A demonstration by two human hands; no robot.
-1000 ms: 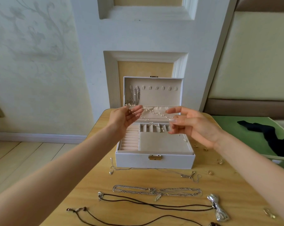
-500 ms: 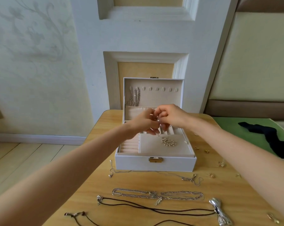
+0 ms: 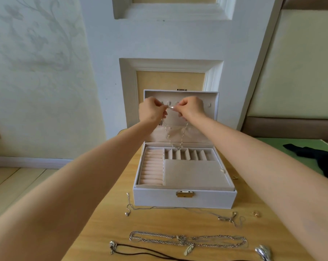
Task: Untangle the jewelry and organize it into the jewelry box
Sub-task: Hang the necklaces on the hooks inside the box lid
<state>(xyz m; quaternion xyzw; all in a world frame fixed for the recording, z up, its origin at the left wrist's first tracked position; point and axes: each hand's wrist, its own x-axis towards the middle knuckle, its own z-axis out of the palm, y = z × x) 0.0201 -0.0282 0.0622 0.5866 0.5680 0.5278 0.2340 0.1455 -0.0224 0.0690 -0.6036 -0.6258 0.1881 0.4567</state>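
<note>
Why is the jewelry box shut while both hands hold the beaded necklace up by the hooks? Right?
No, the jewelry box is open, as the head view shows. The left hand and right hand do hold the beaded necklace by the lid hooks.

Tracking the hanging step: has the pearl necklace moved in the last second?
Yes. The pearl necklace went up, from over the jewelry box tray to its lid hooks.

A single wide-angle camera, worn on the person's head, looks forward and down across the wooden tabletop toward the wall. The open jewelry box sits centre frame at arm's reach. The left forearm and right forearm enter from the lower corners, close to the lens.
</note>
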